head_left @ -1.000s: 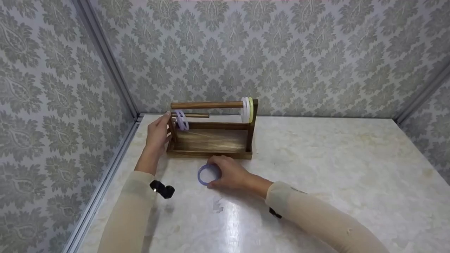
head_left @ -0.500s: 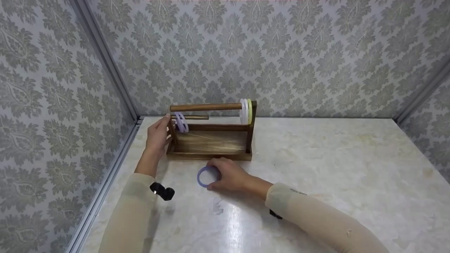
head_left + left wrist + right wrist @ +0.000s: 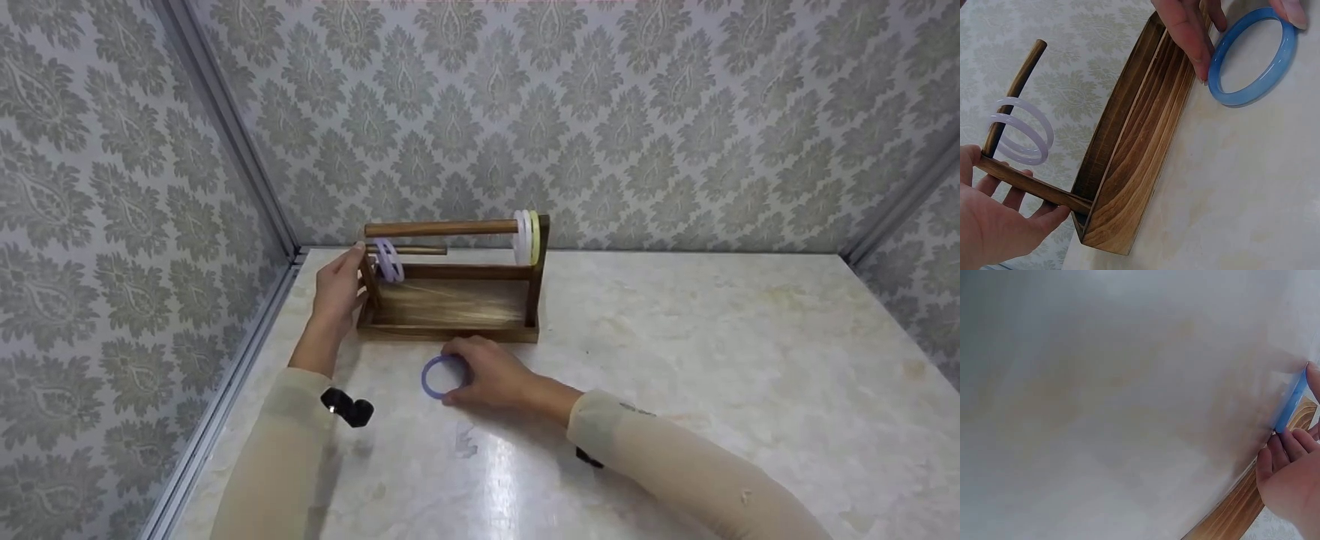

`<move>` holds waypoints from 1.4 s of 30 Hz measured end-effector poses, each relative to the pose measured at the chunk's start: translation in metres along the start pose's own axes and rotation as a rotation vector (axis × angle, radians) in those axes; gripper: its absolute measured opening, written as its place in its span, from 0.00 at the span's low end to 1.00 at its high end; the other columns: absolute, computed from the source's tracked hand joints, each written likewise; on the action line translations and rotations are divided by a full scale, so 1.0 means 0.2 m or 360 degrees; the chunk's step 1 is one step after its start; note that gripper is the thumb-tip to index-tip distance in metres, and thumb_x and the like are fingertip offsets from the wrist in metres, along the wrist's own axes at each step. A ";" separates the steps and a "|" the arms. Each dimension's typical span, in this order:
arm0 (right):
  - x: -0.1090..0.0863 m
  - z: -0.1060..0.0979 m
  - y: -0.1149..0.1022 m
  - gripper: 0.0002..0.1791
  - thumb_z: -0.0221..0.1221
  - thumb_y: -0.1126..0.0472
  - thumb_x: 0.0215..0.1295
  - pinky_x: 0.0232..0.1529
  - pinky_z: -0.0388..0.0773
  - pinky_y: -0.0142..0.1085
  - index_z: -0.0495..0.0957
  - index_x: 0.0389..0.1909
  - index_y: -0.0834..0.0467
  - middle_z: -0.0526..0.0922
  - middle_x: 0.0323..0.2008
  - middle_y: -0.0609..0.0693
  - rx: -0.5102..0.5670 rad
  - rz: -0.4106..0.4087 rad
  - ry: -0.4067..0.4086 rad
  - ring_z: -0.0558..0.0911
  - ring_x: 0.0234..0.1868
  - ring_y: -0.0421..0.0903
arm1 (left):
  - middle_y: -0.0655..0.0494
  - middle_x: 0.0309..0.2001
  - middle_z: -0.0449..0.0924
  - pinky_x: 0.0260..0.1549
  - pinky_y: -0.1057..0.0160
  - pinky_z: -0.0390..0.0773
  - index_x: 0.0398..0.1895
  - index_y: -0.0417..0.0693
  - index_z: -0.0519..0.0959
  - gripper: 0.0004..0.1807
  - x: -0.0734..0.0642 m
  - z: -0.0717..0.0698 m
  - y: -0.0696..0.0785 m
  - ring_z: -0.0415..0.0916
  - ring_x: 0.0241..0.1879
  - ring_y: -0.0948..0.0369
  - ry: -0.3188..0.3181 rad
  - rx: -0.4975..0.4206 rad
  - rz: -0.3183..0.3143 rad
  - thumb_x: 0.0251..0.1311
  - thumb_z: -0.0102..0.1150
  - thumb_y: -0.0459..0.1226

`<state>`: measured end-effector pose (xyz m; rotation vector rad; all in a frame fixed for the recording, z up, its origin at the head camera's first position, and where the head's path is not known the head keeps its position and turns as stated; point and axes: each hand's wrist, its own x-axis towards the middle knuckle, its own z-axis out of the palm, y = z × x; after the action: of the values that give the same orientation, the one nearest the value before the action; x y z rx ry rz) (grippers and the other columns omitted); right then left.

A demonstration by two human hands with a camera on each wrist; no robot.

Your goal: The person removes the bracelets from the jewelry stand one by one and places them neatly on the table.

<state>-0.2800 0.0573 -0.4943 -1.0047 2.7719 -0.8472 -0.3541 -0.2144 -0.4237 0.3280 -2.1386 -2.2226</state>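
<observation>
A dark wooden bangle stand (image 3: 450,331) with a tray base stands at the middle back of the table. My left hand (image 3: 336,289) grips its left upright, thumb near the top and fingers behind, as the left wrist view shows. Just in front of the stand a glossy blue bangle (image 3: 1241,99) lies on the table. My right hand (image 3: 495,373) holds that bangle by its right side, thumb at the near edge and fingers at the far edge. Two lilac bangles (image 3: 388,262) hang on the short lower rod (image 3: 427,250) by my left hand.
White bangles (image 3: 521,240) and a yellow bangle (image 3: 535,240) hang at the right end of the long upper rod (image 3: 442,227). Patterned walls (image 3: 495,127) enclose the marbled table (image 3: 712,337) at the back and sides.
</observation>
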 end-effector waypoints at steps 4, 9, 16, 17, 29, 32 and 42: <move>0.00 0.00 0.00 0.37 0.79 0.42 0.58 0.62 0.78 0.42 0.78 0.65 0.51 0.82 0.57 0.47 -0.0003 0.0003 -0.0010 0.80 0.59 0.45 | 0.51 0.82 0.59 0.77 0.49 0.63 0.79 0.48 0.70 0.34 -0.01 0.00 0.00 0.59 0.80 0.45 -0.0011 -0.0003 0.0007 0.81 0.49 0.58; -0.01 -0.01 -0.01 0.37 0.79 0.44 0.57 0.63 0.78 0.42 0.78 0.65 0.52 0.83 0.58 0.48 -0.0003 -0.0014 -0.0003 0.79 0.59 0.45 | 0.52 0.83 0.56 0.77 0.50 0.63 0.82 0.50 0.64 0.35 -0.01 0.00 0.00 0.57 0.80 0.46 -0.0054 -0.0001 0.0012 0.82 0.48 0.57; -0.01 -0.02 -0.01 0.38 0.79 0.43 0.57 0.63 0.78 0.42 0.77 0.65 0.51 0.82 0.58 0.47 -0.0009 -0.0008 -0.0036 0.79 0.60 0.44 | 0.51 0.83 0.55 0.77 0.51 0.64 0.81 0.48 0.67 0.35 0.01 -0.01 0.00 0.57 0.80 0.46 -0.0036 -0.0016 -0.0001 0.81 0.49 0.58; -0.01 -0.02 0.00 0.38 0.79 0.43 0.57 0.64 0.77 0.42 0.77 0.66 0.51 0.82 0.58 0.47 -0.0006 -0.0008 -0.0043 0.78 0.60 0.44 | 0.51 0.83 0.56 0.76 0.51 0.64 0.80 0.47 0.68 0.35 0.01 -0.01 0.00 0.57 0.80 0.46 -0.0031 -0.0018 -0.0001 0.81 0.49 0.58; 0.00 -0.06 0.00 0.43 0.78 0.42 0.58 0.68 0.75 0.42 0.73 0.71 0.53 0.81 0.61 0.47 0.0004 -0.0043 -0.0164 0.77 0.63 0.45 | 0.50 0.82 0.58 0.76 0.49 0.65 0.83 0.51 0.64 0.37 0.02 -0.01 -0.01 0.60 0.79 0.46 -0.0022 -0.0014 -0.0002 0.80 0.50 0.59; 0.01 -0.09 0.00 0.44 0.79 0.43 0.59 0.68 0.75 0.40 0.72 0.71 0.55 0.82 0.61 0.49 0.0036 -0.0078 -0.0201 0.79 0.64 0.47 | 0.50 0.82 0.58 0.76 0.48 0.64 0.82 0.50 0.66 0.37 0.02 0.00 -0.02 0.60 0.79 0.46 -0.0021 -0.0021 -0.0007 0.80 0.50 0.59; 0.05 -0.25 -0.07 0.46 0.73 0.40 0.65 0.75 0.69 0.43 0.68 0.78 0.56 0.76 0.72 0.50 0.0057 -0.0102 -0.0182 0.73 0.73 0.49 | 0.49 0.83 0.56 0.76 0.49 0.65 0.84 0.52 0.61 0.38 0.02 0.00 0.00 0.59 0.79 0.45 -0.0058 0.0017 0.0005 0.80 0.49 0.59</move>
<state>-0.2923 0.0663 -0.4431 -1.1050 2.6333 -0.8167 -0.3572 -0.2159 -0.4242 0.2863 -2.1683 -2.2336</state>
